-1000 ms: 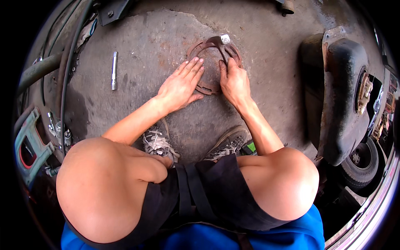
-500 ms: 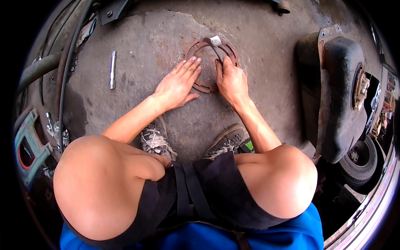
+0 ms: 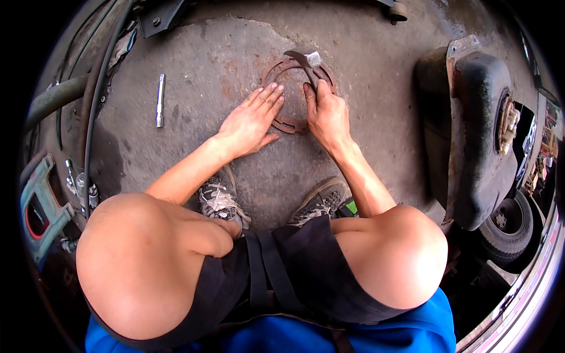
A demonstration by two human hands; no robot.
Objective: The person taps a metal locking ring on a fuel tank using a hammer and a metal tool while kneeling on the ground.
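A rusty, notched metal ring (image 3: pixel 286 126) lies flat on the concrete floor in front of my shoes. My left hand (image 3: pixel 253 115) is pressed palm down over its left side, fingers stretched out and held close together. My right hand (image 3: pixel 328 115) is closed around the handle of a hammer (image 3: pixel 307 59). The hammer's head, with a bright worn face and a dark curved claw or peen, is over the far right part of the ring. I cannot tell whether the head touches the metal. Part of the ring is hidden under my hands.
A silver tubular wrench (image 3: pixel 160 100) lies on the floor to the left. Beyond it are hoses (image 3: pixel 94 100) and a greenish frame (image 3: pixel 44 203) beside sockets (image 3: pixel 80 182). At the right stand a dark metal tank (image 3: pixel 479 135) and a tyre (image 3: pixel 509 232).
The hammer's head has turned and shifted slightly right, showing more of its dark curved end. My left hand stays in place on the ring.
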